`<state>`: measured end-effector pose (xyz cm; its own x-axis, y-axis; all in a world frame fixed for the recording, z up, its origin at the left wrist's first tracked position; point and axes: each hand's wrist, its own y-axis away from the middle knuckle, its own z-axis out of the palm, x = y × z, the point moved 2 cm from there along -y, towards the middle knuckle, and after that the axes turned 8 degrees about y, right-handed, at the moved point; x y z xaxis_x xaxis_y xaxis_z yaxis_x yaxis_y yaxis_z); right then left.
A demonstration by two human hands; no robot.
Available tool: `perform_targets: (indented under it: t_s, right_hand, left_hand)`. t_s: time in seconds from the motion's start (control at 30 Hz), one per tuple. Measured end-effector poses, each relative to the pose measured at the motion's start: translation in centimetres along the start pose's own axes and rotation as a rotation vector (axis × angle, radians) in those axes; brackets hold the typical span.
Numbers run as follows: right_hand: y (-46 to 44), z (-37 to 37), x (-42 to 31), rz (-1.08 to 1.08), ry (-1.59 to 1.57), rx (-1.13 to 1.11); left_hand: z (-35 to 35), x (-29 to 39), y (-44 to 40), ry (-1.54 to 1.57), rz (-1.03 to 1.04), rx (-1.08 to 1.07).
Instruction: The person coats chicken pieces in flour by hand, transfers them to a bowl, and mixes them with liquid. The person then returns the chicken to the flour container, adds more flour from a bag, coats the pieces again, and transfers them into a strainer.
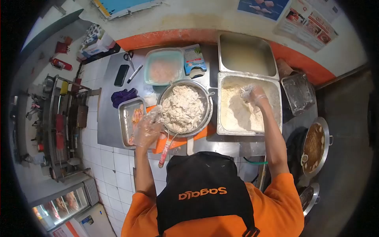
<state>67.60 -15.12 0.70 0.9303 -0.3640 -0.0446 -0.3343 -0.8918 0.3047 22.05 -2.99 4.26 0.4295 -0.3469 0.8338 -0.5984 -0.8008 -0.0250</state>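
My left hand point(148, 127), in a clear plastic glove, is at the left rim of a round strainer point(209, 108), partly over a small metal tray point(122, 118) with pieces of raw meat. Its fingers look stretched out, holding nothing visible. The strainer sits in a metal bowl and is heaped with floury, coated pieces point(182, 108). In a deep steel pan of flour point(233, 114), my right hand point(254, 94) has its gloved, flour-covered fingers curled together. Whatever they close on is hidden by flour.
A pan of cloudy liquid point(246, 53) stands behind the flour. A lidded tub point(164, 67), a box point(194, 59), scissors point(128, 58), a phone point(121, 75) and a purple cloth point(123, 96) lie left. An orange board point(205, 134) is under the strainer; a frying pan point(314, 148) is at right.
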Motion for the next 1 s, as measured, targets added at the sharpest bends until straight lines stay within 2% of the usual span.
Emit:
perform_targets:
  t_s: [0.03, 0.07, 0.13, 0.17, 0.2, 0.23, 0.27, 0.33, 0.43, 0.5, 0.57, 0.63, 0.67, 0.7, 0.73, 0.77, 0.8, 0.87, 0.97, 1.0]
  right_hand:
    - [0.7, -1.7, -1.3, 0.035, -0.332, -0.005]
    - [1.6, -3.2, -2.8, 0.072, -0.668, -0.019]
    - [2.3, -6.9, -7.6, -0.025, -0.659, -0.043]
    - [1.6, -5.4, -8.7, -0.327, -0.706, 0.172]
    - [1.4, -5.9, -10.8, -0.457, -0.482, 0.236]
    - [1.3, -5.1, -12.8, -0.472, -0.608, 0.34]
    - [2.2, -7.0, -13.7, -0.333, -0.6, 0.075]
    - [0.9, -6.0, -12.1, -0.195, -0.484, 0.009]
    - [0.7, -4.8, -6.8, -0.002, -0.164, -0.173]
    - [-1.8, 3.6, 0.5, -0.112, 0.146, -0.311]
    - [-3.2, 11.1, 0.7, -0.059, 0.266, -0.141]
    - [-1.3, 8.9, -2.9, -0.11, 0.112, -0.041]
    - [-0.3, 7.5, -4.8, -0.141, 0.038, 0.005]
    - [1.3, 4.7, -6.7, -0.17, -0.036, -0.146]
    - [0.4, 9.8, -5.7, -0.288, 0.044, -0.091]
    - [-0.5, 14.8, -4.5, -0.409, 0.122, -0.035]
    - [1.1, 12.6, -3.9, -0.376, 0.139, -0.141]
    - [5.0, 3.9, -3.3, -0.321, 0.181, -0.344]
    - [5.8, 7.5, 2.6, -0.262, 0.352, -0.104]
    - [5.7, 8.7, 3.5, -0.179, 0.327, -0.161]
  left_hand:
    - [0.2, 0.5, -0.5, -0.152, 0.102, -0.01]
    - [0.5, 0.6, -0.8, -0.136, 0.104, -0.007]
    - [1.6, 0.9, -1.8, -0.102, 0.118, -0.008]
    - [2.0, 1.3, -2.2, -0.111, 0.115, -0.011]
    - [2.5, 1.8, -2.7, -0.117, 0.116, -0.017]
    - [3.0, 2.2, -3.2, -0.121, 0.121, -0.025]
    - [3.4, 1.8, -3.6, -0.178, 0.132, -0.043]
    - [4.0, 0.8, -3.8, -0.291, 0.145, -0.062]
    - [3.4, 1.0, -2.1, -0.101, 0.048, -0.003]
    - [3.2, 1.0, -0.8, -0.175, 0.03, 0.047]
    - [3.4, 1.9, 0.5, -0.28, -0.011, 0.073]
    - [3.5, 4.2, 1.8, -0.424, -0.073, 0.09]
    - [3.6, 4.0, 2.7, -0.425, -0.111, 0.026]
    - [4.4, 2.0, 3.9, -0.329, -0.138, 0.039]
    - [6.1, -1.4, 5.0, -0.233, -0.168, 0.054]
    - [6.6, -1.6, 5.2, -0.202, -0.266, 0.046]
    - [7.1, -1.9, 5.3, -0.174, -0.363, 0.04]
    - [7.2, 1.8, 4.7, -0.24, -0.689, -0.002]
    - [8.6, -0.8, 5.4, -0.244, -0.546, 0.208]
    - [8.9, -1.3, 5.6, -0.247, -0.564, 0.216]
